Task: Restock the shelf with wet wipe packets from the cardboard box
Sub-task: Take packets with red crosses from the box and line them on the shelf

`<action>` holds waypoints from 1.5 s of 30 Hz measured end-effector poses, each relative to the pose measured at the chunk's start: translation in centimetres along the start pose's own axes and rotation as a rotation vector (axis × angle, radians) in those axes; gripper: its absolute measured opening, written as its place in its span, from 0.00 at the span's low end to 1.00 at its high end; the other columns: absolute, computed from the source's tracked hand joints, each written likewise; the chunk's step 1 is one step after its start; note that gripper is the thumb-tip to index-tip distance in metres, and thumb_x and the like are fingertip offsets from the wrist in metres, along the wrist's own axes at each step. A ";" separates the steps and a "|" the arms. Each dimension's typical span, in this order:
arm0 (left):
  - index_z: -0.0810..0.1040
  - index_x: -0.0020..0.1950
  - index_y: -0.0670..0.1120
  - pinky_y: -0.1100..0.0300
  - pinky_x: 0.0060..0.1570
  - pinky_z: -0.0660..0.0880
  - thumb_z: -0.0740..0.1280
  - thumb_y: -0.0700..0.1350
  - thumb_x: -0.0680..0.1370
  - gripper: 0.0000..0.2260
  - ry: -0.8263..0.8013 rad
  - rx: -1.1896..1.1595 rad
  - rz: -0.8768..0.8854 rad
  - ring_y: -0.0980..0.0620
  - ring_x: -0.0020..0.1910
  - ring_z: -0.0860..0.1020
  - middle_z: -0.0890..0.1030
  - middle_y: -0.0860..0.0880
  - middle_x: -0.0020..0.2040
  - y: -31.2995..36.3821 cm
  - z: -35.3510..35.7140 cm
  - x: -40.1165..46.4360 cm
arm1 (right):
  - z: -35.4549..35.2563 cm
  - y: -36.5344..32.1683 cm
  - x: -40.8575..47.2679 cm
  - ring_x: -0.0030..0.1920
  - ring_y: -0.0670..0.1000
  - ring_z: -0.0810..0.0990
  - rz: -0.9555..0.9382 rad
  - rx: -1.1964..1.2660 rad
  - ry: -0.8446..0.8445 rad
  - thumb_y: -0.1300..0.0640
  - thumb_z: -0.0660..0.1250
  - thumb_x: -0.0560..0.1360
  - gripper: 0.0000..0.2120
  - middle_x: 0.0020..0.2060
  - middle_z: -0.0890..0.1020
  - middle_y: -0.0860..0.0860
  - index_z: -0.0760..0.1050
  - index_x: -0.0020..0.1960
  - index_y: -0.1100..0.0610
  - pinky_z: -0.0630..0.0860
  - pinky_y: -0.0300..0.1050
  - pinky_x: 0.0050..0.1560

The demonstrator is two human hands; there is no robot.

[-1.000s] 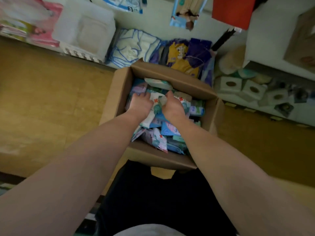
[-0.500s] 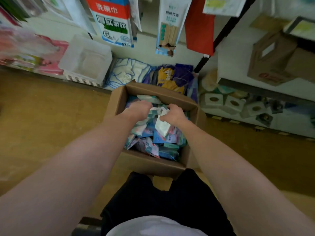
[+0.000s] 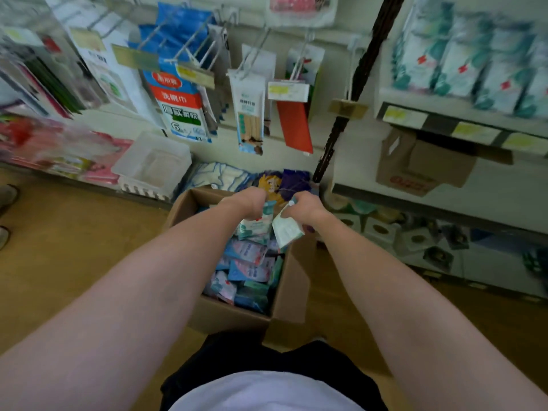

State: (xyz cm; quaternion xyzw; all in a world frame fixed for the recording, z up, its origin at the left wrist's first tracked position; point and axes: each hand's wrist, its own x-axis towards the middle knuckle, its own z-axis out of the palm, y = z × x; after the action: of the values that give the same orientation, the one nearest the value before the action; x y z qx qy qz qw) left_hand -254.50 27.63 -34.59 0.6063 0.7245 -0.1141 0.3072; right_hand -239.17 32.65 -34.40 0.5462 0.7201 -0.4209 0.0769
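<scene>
I see both hands above the far end of the cardboard box (image 3: 292, 280), which stands on the floor at 6 o'clock. The left hand (image 3: 247, 203) grasps a white-and-teal packet (image 3: 256, 225) in its curled fingers; the right hand (image 3: 302, 207) grasps a pale green packet (image 3: 286, 231) — both lifted just over the loose packets (image 3: 246, 271) filling the box. At 2 o'clock the shelf (image 3: 462, 114) carries blurred packs, probably the same kind.
</scene>
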 end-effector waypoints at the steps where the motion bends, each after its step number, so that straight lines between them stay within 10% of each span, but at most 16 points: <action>1: 0.75 0.62 0.41 0.52 0.46 0.74 0.61 0.34 0.78 0.14 0.023 0.014 -0.005 0.43 0.51 0.77 0.78 0.41 0.57 1.4 -0.4 -0.4 | -1.0 0.6 -0.6 0.49 0.54 0.76 -0.014 -0.019 0.001 0.53 0.73 0.75 0.16 0.50 0.76 0.53 0.74 0.57 0.59 0.73 0.47 0.44; 11: 0.71 0.70 0.44 0.51 0.56 0.75 0.61 0.33 0.77 0.21 0.184 -0.002 -0.071 0.42 0.60 0.76 0.77 0.43 0.63 15.0 -2.9 -1.4 | -10.9 7.1 -4.4 0.49 0.59 0.83 -0.088 0.016 0.028 0.56 0.69 0.76 0.09 0.49 0.82 0.58 0.76 0.55 0.58 0.82 0.58 0.51; 20: 0.75 0.62 0.46 0.53 0.47 0.75 0.63 0.36 0.76 0.15 0.306 0.090 0.007 0.44 0.52 0.77 0.79 0.45 0.56 24.6 -8.2 -0.7 | -21.8 9.9 -7.9 0.36 0.57 0.86 0.022 0.465 0.077 0.62 0.62 0.80 0.09 0.48 0.83 0.63 0.73 0.56 0.66 0.84 0.49 0.36; 25: 0.72 0.68 0.47 0.55 0.44 0.72 0.66 0.39 0.77 0.20 0.365 0.126 0.050 0.45 0.54 0.77 0.77 0.45 0.60 27.2 -11.8 -0.4 | -26.9 10.8 -9.0 0.47 0.60 0.86 -0.051 0.607 0.071 0.70 0.62 0.71 0.08 0.51 0.82 0.67 0.74 0.49 0.68 0.84 0.52 0.48; 36: 0.62 0.77 0.47 0.56 0.44 0.72 0.61 0.34 0.78 0.28 0.411 0.047 0.116 0.46 0.50 0.74 0.73 0.42 0.66 29.6 -19.1 2.4 | -32.8 10.3 -6.9 0.57 0.57 0.76 -0.090 0.112 0.298 0.50 0.72 0.77 0.29 0.63 0.75 0.57 0.68 0.74 0.58 0.82 0.51 0.48; 42: 0.65 0.76 0.47 0.59 0.53 0.72 0.60 0.35 0.79 0.25 0.434 0.034 0.125 0.43 0.64 0.74 0.71 0.44 0.69 29.7 -22.9 6.3 | -36.2 8.7 -3.7 0.34 0.51 0.68 -0.080 -0.226 0.343 0.42 0.66 0.79 0.20 0.35 0.69 0.51 0.68 0.38 0.57 0.63 0.45 0.33; 45: 0.69 0.73 0.45 0.60 0.48 0.70 0.61 0.35 0.78 0.23 0.431 0.057 0.186 0.45 0.59 0.75 0.74 0.45 0.66 29.4 -24.9 8.0 | -37.5 8.2 -2.5 0.56 0.56 0.75 -0.054 -0.269 0.304 0.43 0.61 0.82 0.24 0.60 0.75 0.55 0.69 0.68 0.59 0.71 0.46 0.51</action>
State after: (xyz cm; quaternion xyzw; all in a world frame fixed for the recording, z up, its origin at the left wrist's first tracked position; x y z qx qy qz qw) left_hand -234.84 54.49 -13.64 0.6894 0.7108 0.0263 0.1371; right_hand -218.12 57.18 -13.48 0.5690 0.7874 -0.2354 0.0282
